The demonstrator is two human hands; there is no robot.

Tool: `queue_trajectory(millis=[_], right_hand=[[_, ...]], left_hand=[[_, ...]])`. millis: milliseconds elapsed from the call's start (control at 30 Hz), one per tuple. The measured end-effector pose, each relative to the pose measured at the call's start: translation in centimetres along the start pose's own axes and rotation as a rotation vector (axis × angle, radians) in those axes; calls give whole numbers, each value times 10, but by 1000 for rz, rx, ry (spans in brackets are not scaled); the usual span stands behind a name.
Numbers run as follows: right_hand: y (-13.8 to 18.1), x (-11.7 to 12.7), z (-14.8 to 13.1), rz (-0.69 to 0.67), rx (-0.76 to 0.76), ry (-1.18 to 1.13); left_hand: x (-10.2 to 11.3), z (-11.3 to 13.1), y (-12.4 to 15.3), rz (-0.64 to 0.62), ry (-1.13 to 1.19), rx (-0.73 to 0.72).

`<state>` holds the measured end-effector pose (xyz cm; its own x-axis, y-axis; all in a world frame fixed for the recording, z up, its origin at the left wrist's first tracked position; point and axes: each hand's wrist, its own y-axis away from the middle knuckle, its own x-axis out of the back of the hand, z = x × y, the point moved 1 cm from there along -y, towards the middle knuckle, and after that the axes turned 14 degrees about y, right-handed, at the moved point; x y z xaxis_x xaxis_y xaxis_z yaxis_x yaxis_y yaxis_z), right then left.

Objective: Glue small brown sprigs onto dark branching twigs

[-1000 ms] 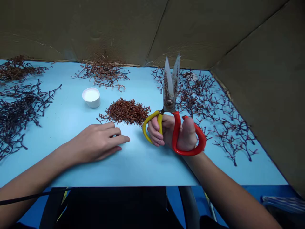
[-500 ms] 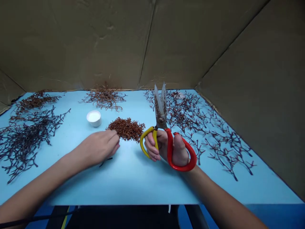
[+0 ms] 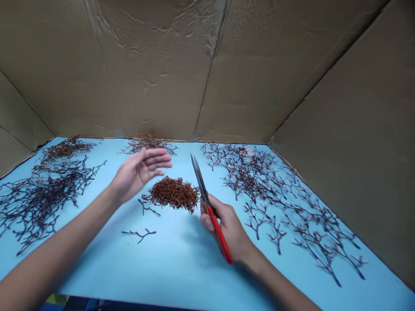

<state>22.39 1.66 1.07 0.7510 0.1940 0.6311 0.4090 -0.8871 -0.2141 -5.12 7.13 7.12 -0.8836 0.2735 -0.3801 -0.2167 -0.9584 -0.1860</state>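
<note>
My left hand (image 3: 139, 170) is raised above the blue table top with its fingers apart, holding nothing. It is nearest to a heap of short brown twig pieces (image 3: 171, 194). My right hand (image 3: 225, 229) grips a pair of long-bladed scissors (image 3: 210, 211), seen edge-on, with the blades pointing up and away beside the heap. One red handle shows, and the yellow handle is hidden behind the hand. Two loose dark branched twigs (image 3: 139, 234) lie on the blue surface in front of the heap. The white cup cannot be seen and may be behind my left hand.
Dark branched coral-like twigs (image 3: 275, 216) spread across the right of the blue table (image 3: 129, 268), with more (image 3: 42, 203) on the left. Brown tangles (image 3: 147, 144) lie at the back. Cardboard walls (image 3: 162, 65) rise behind and to the right.
My left hand has lifted off the table and opened. The scissors have turned edge-on and dropped lower. Loose twigs now lie before the heap. The table sits lower in view.
</note>
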Motion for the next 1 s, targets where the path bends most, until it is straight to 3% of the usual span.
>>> queue_trajectory(millis=[100, 200, 333, 500, 767, 1000], right_hand=[[3, 2, -6, 194, 84, 395], [4, 3, -9, 378, 186, 725], [1, 1, -9, 458, 232, 969], [3, -2, -6, 455, 293, 1035], [8, -7, -12, 483, 391, 1042], [5, -5, -15, 587, 449, 1094]], left_hand=[[-8, -9, 40, -32, 423, 171], [-9, -15, 58, -41, 534, 225], [-11, -23, 63, -73, 618, 198], [-19, -30, 73, -120, 627, 148], [-28, -41, 78, 37, 652, 178], [-37, -38, 82, 176, 723, 234]])
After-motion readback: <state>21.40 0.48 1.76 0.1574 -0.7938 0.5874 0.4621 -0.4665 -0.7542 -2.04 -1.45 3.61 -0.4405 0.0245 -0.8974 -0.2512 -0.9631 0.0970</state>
